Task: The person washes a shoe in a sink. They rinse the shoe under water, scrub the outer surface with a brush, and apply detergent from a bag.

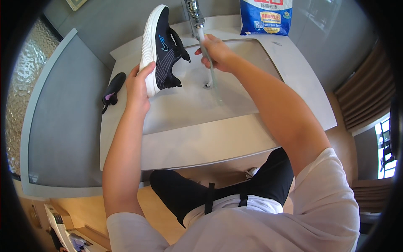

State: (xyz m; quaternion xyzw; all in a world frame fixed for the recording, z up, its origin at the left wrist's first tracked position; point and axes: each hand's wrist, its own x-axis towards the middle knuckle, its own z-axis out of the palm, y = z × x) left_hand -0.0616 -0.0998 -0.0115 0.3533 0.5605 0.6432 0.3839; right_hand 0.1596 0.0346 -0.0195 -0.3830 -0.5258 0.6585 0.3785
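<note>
Left hand (pixel 137 86) clamps heel of black/white sneaker (pixel 161 46) at upper-center-left, long axis near vertical w/ toe up, sole facing left, just left of right hand (pixel 216 52), closed round thin hose (pixel 210 71) under faucet (pixel 194 12) over sink (pixel 260 59).

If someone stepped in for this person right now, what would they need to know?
Left hand grips a dark sneaker with a white sole by its heel, held on edge over the sink.
Right hand holds a thin hose hanging from the faucet.
A dark brush lies on the counter at left; a blue bag stands behind the basin.
Whether water is running cannot be told.
</note>
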